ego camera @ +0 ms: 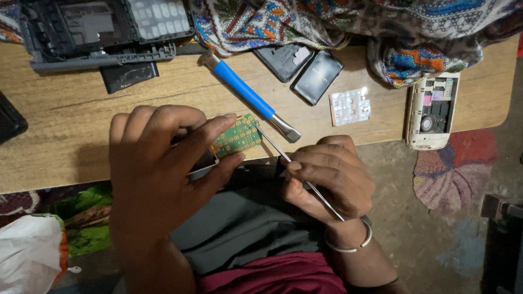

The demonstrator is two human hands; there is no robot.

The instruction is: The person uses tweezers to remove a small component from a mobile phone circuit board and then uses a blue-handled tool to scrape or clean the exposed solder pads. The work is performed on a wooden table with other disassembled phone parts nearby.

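My left hand (158, 163) grips a small green circuit board (238, 135) with gold pads, joined to a dark screen part mostly hidden under my fingers. In my right hand (327, 177) I pinch a thin metal probe (283, 155), and its tip touches the board's right edge. Both hands hover at the near edge of the wooden table (65, 136), above my lap.
A blue-handled brush tool (248, 92) lies just behind the board. Two dark phone covers (305, 68), a white keypad sheet (350, 106) and an opened white phone (433, 109) lie to the right. A grey phone frame (103, 32) and patterned cloth (348, 24) are at the back.
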